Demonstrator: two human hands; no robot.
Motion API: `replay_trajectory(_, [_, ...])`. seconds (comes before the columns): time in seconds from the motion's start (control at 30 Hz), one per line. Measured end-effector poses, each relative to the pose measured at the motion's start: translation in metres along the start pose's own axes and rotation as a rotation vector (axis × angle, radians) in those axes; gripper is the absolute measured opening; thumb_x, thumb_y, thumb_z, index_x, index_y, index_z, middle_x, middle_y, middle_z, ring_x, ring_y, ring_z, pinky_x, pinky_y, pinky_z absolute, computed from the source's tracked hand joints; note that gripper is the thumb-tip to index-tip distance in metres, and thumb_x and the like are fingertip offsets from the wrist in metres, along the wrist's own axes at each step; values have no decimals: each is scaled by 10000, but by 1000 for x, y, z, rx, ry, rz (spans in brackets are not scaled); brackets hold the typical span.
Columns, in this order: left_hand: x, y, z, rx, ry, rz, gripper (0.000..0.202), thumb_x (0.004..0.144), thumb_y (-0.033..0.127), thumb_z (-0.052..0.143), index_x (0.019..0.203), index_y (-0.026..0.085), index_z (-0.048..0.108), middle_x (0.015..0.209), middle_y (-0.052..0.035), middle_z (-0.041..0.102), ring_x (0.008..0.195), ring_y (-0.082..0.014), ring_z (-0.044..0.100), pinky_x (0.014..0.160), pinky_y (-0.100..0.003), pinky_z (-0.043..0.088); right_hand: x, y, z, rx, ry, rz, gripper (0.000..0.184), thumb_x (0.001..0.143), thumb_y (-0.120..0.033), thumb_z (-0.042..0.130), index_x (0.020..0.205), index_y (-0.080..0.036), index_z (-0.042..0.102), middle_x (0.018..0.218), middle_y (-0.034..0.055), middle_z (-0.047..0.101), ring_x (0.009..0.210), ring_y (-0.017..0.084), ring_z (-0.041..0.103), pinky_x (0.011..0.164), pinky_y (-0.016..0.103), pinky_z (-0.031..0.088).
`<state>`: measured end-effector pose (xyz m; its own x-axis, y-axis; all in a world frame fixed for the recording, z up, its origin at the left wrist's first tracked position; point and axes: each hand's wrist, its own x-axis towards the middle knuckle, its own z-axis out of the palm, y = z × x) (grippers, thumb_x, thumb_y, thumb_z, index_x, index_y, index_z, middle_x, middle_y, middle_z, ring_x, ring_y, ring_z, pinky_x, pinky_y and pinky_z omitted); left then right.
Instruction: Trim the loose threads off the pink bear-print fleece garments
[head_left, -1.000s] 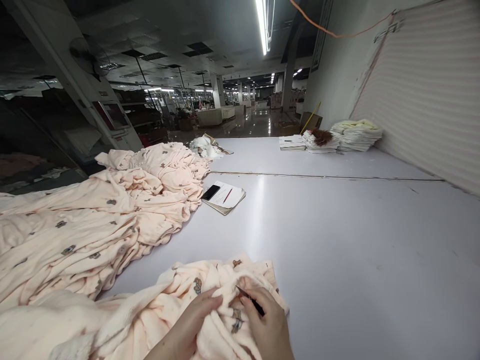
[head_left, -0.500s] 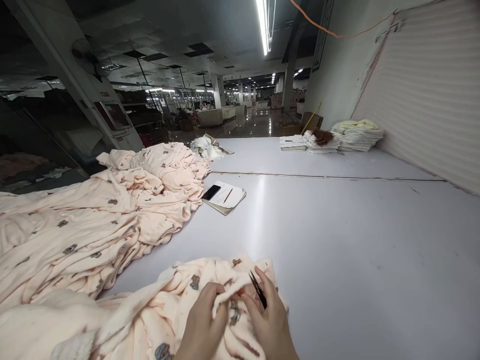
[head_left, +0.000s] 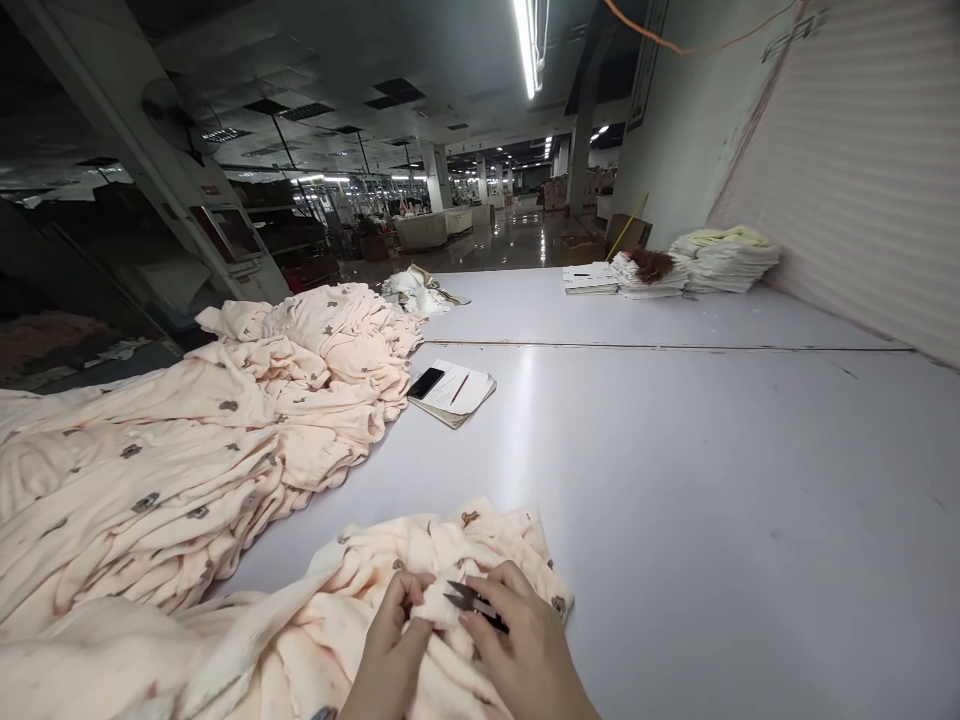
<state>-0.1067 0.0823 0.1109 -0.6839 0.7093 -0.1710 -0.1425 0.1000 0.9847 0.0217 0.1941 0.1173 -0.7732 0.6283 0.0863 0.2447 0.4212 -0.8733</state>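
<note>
While the left hand (head_left: 394, 632) pinches the pink garment (head_left: 360, 552) on the tabletop (head_left: 697, 500), the right hand (head_left: 529, 635) keeps its fingers round dark snips (head_left: 478, 603) at the fold; open surface stretches rightward past the garment's edge.

A camera worn on the head is looking forward and down over a pale tabletop (head_left: 712, 480), facing along the deep hall (head_left: 517, 235) at the upper centre of the frame. The left hand (head_left: 394, 635) and right hand (head_left: 517, 632) are appearing at close range at bottom centre, the viewpoint sitting above and behind them. The view is reaching past the seam (head_left: 675, 347) at mid-frame to a ceiling light (head_left: 528, 45) at top centre.
</note>
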Motion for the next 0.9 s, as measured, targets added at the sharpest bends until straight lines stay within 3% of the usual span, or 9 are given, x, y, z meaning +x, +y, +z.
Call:
replay_trajectory(0.13, [-2, 1, 3, -120, 28, -75, 185, 630, 160, 585, 670, 225, 416, 869, 37, 620, 847, -182, 538, 760, -287, 401, 4, -6, 2, -8, -33, 42, 198, 868, -256, 522, 922, -265, 712, 843, 9, 600, 801, 170, 610, 706, 234, 459])
replay_trajectory(0.33, [-3, 2, 10, -336, 17, -167, 321, 592, 197, 714, 650, 221, 399, 818, 34, 614, 746, -165, 548, 694, -272, 416, -2, -2, -2, 81, -33, 80, 206, 838, -229, 558, 972, -256, 713, 868, 13, 610, 817, 163, 621, 722, 215, 454])
replay_trajectory(0.57, [-3, -2, 13, -402, 4, -184, 375, 582, 172, 751, 652, 218, 385, 796, 41, 599, 714, -138, 549, 705, -257, 423, -1, -6, -2, 67, -16, 55, 174, 838, -221, 556, 862, -242, 726, 804, 8, 610, 773, 159, 614, 681, 208, 444])
replay_trajectory(0.7, [-1, -3, 14, -378, -9, -187, 357, 591, 193, 738, 649, 219, 387, 779, 37, 598, 685, -137, 536, 702, -265, 431, -2, -2, 5, 130, 31, 55, 165, 837, -236, 569, 841, -234, 734, 792, 16, 622, 765, 164, 618, 688, 217, 453])
replay_trajectory(0.8, [-1, -4, 13, -305, -26, -152, 326, 605, 233, 726, 651, 219, 403, 764, 34, 594, 725, -157, 549, 693, -265, 431, -3, 15, 10, 268, 94, 71, 187, 859, -293, 561, 826, -218, 730, 816, 32, 647, 808, 178, 628, 742, 234, 467])
replay_trajectory(0.9, [-5, 0, 5, 26, -95, -31, 142, 712, 270, 623, 840, 247, 567, 823, 4, 606, 805, -202, 575, 739, -311, 444, -9, 47, 11, 388, 286, 165, 231, 841, -404, 575, 874, -204, 685, 880, 48, 650, 871, 204, 617, 783, 265, 478])
